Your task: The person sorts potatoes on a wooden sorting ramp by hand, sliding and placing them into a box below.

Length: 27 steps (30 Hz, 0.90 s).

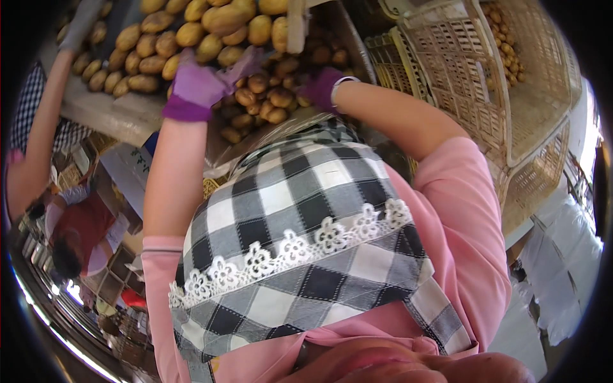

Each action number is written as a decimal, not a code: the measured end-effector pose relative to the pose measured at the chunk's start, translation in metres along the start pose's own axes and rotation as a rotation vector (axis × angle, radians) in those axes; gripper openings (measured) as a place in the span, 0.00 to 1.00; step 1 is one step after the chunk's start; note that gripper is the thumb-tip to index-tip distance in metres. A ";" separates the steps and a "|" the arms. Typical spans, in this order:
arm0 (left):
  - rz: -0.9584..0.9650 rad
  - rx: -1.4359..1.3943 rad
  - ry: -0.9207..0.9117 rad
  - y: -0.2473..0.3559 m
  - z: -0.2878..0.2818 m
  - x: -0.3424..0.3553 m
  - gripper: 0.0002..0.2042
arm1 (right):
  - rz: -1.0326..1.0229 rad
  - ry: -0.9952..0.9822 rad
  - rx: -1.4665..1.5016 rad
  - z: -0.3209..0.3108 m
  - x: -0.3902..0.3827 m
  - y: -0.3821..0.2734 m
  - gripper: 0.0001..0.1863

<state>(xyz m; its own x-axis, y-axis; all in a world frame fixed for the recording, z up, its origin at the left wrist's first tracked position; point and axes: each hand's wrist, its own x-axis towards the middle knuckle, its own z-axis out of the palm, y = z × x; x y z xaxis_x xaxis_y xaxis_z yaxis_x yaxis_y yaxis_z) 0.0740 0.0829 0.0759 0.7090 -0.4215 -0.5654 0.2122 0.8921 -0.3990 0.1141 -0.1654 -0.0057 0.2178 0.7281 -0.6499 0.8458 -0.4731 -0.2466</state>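
At eleven o'clock, the lilac-and-purple-gloved left hand (201, 83) spreads wide against oval yellow-brown potatoes (189, 34); at twelve, the purple-gloved right hand (323, 89) sits beside small, round brown potatoes (280, 97), its grip hidden.

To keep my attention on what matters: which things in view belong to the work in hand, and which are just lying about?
In the work:
- left hand, at the upper potatoes
- right hand, by the lower potatoes
- table, under the upper potatoes

Apparently just lying about:
- crates, at right
- pale sheeting, lower right
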 end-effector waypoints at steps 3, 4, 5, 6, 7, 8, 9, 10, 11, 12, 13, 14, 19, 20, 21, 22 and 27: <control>0.170 0.092 0.156 0.001 0.006 -0.003 0.40 | -0.093 0.031 0.195 -0.042 -0.026 -0.003 0.25; 0.153 0.050 0.175 0.002 0.007 0.003 0.38 | -0.196 0.079 0.298 -0.066 -0.036 -0.010 0.26; 0.136 0.011 0.188 0.000 0.007 0.006 0.37 | -0.301 0.126 0.398 -0.094 -0.047 -0.018 0.26; 0.322 0.324 0.109 -0.017 0.011 0.013 0.38 | -0.398 0.296 0.409 -0.113 -0.046 -0.015 0.26; 0.268 0.310 0.100 -0.009 -0.001 0.012 0.39 | -0.521 0.463 0.413 -0.135 -0.043 -0.024 0.26; 0.310 0.318 0.044 0.003 -0.022 0.013 0.42 | -0.305 0.308 0.871 -0.180 -0.056 -0.055 0.24; 0.323 0.339 -0.021 0.010 -0.032 0.025 0.44 | -0.347 0.691 0.787 -0.192 -0.042 -0.060 0.23; 0.260 0.265 -0.096 0.003 -0.031 0.032 0.44 | -0.352 1.057 0.537 -0.197 -0.019 -0.047 0.24; 0.199 0.195 -0.162 -0.011 -0.026 0.031 0.44 | -0.362 1.407 0.270 -0.196 0.009 -0.028 0.26; 0.246 0.263 0.009 -0.031 -0.014 0.030 0.44 | -0.037 1.451 0.013 -0.178 0.032 -0.007 0.31; 0.326 0.311 0.189 -0.045 -0.010 0.019 0.44 | 0.284 1.026 -0.025 -0.148 0.041 -0.012 0.38; 0.406 0.444 0.024 -0.057 -0.028 0.009 0.44 | 0.420 0.778 -0.066 -0.141 0.037 -0.030 0.40; 0.462 0.305 0.170 -0.090 -0.083 -0.017 0.35 | -0.085 0.811 0.021 -0.119 -0.001 -0.047 0.38; 0.478 0.273 0.152 -0.079 -0.101 -0.010 0.26 | -0.220 0.940 -0.015 -0.126 0.002 -0.048 0.37; 0.487 0.262 0.149 -0.076 -0.105 -0.007 0.26 | -0.364 1.075 -0.049 -0.142 0.008 -0.052 0.36; 0.536 0.351 0.120 -0.072 -0.103 -0.007 0.21 | -0.391 1.069 -0.136 -0.158 0.008 -0.055 0.35; 0.365 0.474 -0.359 -0.063 -0.119 -0.010 0.16 | -0.452 1.109 -0.335 -0.148 0.052 -0.022 0.34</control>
<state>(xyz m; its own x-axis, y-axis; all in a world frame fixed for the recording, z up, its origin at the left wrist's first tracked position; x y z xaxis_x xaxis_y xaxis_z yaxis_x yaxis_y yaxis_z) -0.0261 0.0119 0.0211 0.9520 -0.0745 -0.2968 0.1310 0.9757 0.1754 0.1791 -0.0439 0.0717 0.0307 0.8957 0.4436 0.9991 -0.0402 0.0119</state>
